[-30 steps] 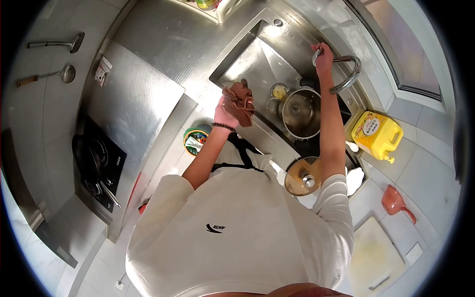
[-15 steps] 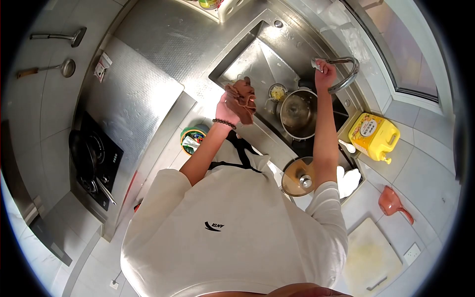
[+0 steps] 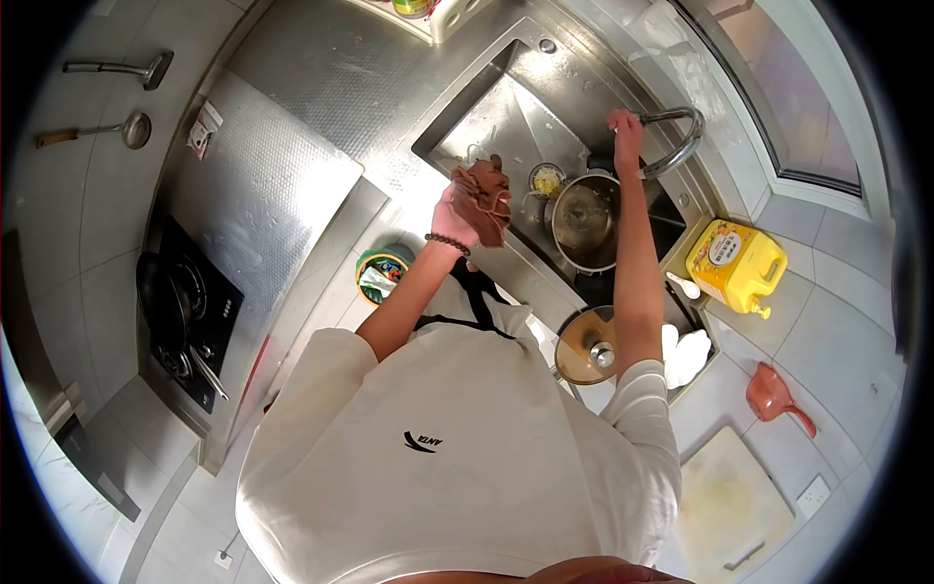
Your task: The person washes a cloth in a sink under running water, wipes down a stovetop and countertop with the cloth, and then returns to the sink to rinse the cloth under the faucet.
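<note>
My left hand [image 3: 453, 218], with a beaded bracelet at the wrist, is closed on a crumpled brown cloth [image 3: 484, 195] over the sink's front left edge. My right hand [image 3: 627, 139] is over the right of the sink, its fingers closed round the end of the curved metal faucet [image 3: 693, 141]. Below my right forearm a metal pot [image 3: 584, 226] sits in the sink [image 3: 516, 97]. To the pot's left is a drain strainer [image 3: 546, 180] holding yellowish scraps.
A glass lid [image 3: 584, 355] and white gloves or cloth [image 3: 689, 356] lie by the front edge. At right are a yellow jug [image 3: 736, 265], white spoon [image 3: 687, 286], red scoop [image 3: 772, 394] and cutting board [image 3: 735, 506]. A black pan [image 3: 163, 302] stands on the left stove.
My right hand has moved slightly up and left, now covering the faucet's end where something whitish showed before. My left hand and the brown cloth have shifted slightly to the right.
</note>
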Available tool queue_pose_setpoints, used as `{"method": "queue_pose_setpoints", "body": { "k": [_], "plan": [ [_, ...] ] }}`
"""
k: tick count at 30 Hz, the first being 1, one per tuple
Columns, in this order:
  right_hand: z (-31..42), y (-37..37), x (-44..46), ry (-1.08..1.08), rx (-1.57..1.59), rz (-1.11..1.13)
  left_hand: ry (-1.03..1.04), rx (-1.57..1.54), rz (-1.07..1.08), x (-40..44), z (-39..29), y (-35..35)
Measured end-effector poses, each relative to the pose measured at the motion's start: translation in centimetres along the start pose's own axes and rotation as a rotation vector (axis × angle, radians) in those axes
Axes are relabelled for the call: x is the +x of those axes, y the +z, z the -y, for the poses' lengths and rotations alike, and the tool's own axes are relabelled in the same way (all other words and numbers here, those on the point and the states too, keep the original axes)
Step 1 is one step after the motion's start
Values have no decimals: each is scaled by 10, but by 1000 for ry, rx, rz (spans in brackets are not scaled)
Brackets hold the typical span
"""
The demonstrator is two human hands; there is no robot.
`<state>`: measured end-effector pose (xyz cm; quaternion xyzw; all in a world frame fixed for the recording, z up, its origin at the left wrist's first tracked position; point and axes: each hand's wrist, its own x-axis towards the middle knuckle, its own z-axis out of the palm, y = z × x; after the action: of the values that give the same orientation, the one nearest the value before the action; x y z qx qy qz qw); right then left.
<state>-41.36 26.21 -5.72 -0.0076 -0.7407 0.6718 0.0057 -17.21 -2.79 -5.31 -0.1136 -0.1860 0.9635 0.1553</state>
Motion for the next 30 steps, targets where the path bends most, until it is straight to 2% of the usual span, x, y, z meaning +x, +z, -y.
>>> {"method": "queue_pose_setpoints", "body": {
  "k": [1,3,5,7,8,10,11,13,14,16,17,19,20,22,26,28,29,30],
  "plan": [
    [-4,0,3,-22,-39,74,-1,2,0,1,1,1],
    [-6,1,5,12,-46,91,83,89,-211,1,1,1],
    [-3,3,4,49,-51,108,66,48,-167,1,-1,-1],
    [-7,-5,3,-109,269,143,46,4,-125,-2,-1,-1],
    [-8,-10,-1,-109,267,141,46,12,-129,-2,-1,-1],
    [-7,-21,-13,-5,568,107,43,16,-130,-1,0,3],
    [-7,-23,-20,-6,566,109,41,29,-132,-2,0,4],
    [-15,-29,-34,-40,209,-47,41,41,-134,-3,1,4],
    [-17,-34,-36,-41,209,-45,29,29,-101,-3,1,4],
    [-7,-37,-38,-242,-322,6,21,19,-65,-3,0,0],
    [-1,-38,-35,-241,-322,7,31,36,-89,-3,0,-2],
    [8,-42,-25,-494,-822,166,41,55,-114,-5,1,0],
    [11,-39,-22,-494,-823,166,47,60,-135,-7,2,0],
    [8,-35,-17,-616,-1060,253,56,64,-154,-8,3,0],
    [0,-25,-21,-668,-1132,206,80,21,-164,-12,-1,-11],
    [14,-20,-38,-693,-981,56,84,17,-156,-13,1,-11],
    [9,-20,-49,-696,-982,60,86,31,-158,-13,3,-8],
    [-14,-22,-64,-394,-863,-58,91,44,-161,-13,4,-6]
  ]
}}
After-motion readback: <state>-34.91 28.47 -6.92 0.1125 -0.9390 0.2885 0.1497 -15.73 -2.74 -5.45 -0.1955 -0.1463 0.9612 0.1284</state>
